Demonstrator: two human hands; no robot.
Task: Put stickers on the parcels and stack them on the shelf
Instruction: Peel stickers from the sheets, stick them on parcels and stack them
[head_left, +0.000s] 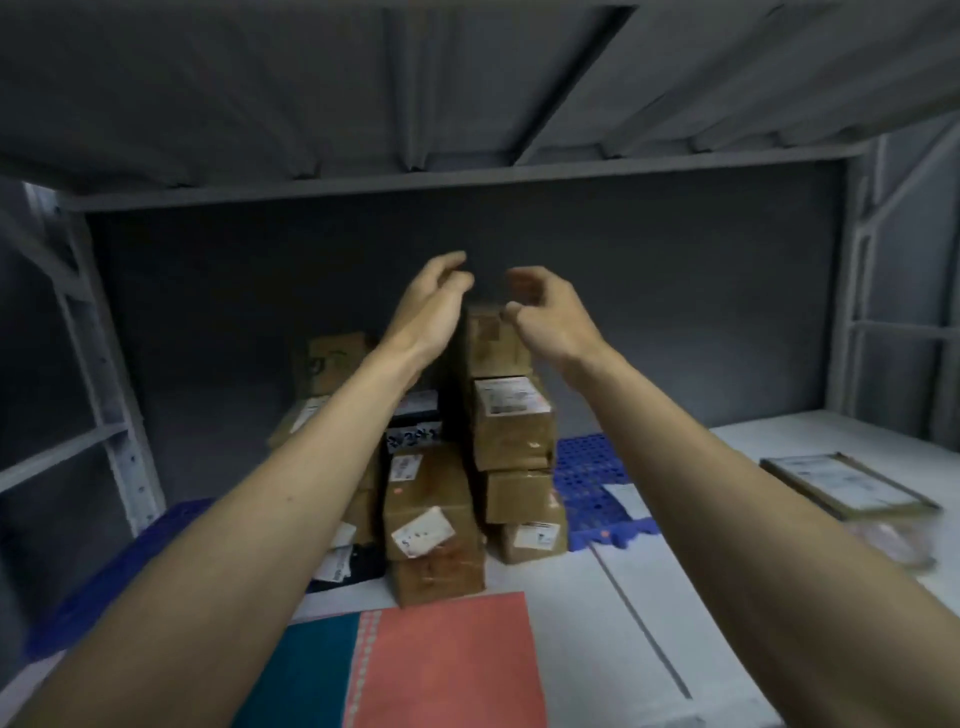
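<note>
Brown cardboard parcels stand stacked in columns on the white shelf board (727, 519). The tallest column ends in a small top parcel (491, 338), above a labelled parcel (511, 421). A nearer stack (434, 519) carries white stickers. My left hand (434, 301) hovers with relaxed fingers just left of the top parcel. My right hand (545, 306) is just right of it, fingers loosely curled, holding nothing. Neither hand clearly touches the parcel.
A flat framed parcel (847, 486) lies at the right on the shelf. Blue perforated pallets (592, 483) sit behind the stacks and at the left (130, 571). A red and teal sheet (415, 665) lies at the front. Metal shelf uprights (98, 384) flank both sides.
</note>
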